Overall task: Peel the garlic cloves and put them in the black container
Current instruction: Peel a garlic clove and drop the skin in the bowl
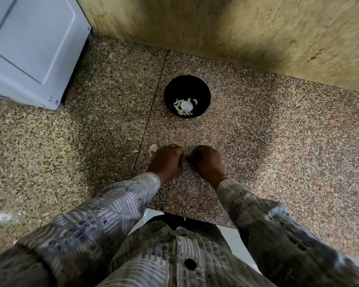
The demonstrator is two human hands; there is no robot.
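Observation:
A black container (187, 88) stands on the speckled granite counter (257, 141), with several peeled garlic cloves (181, 109) lying in its bottom. Nearer to me, my left hand (167, 160) and my right hand (207, 160) are side by side with fingers curled, their fingertips meeting over something small that stays hidden between them. A pale piece of garlic (153, 148) lies on the counter just left of my left hand, and a smaller scrap of skin (135, 151) lies further left.
A white appliance (33, 48) stands at the back left of the counter. A beige stone wall (236, 27) runs along the back. The counter's front edge (195, 217) is close to my body.

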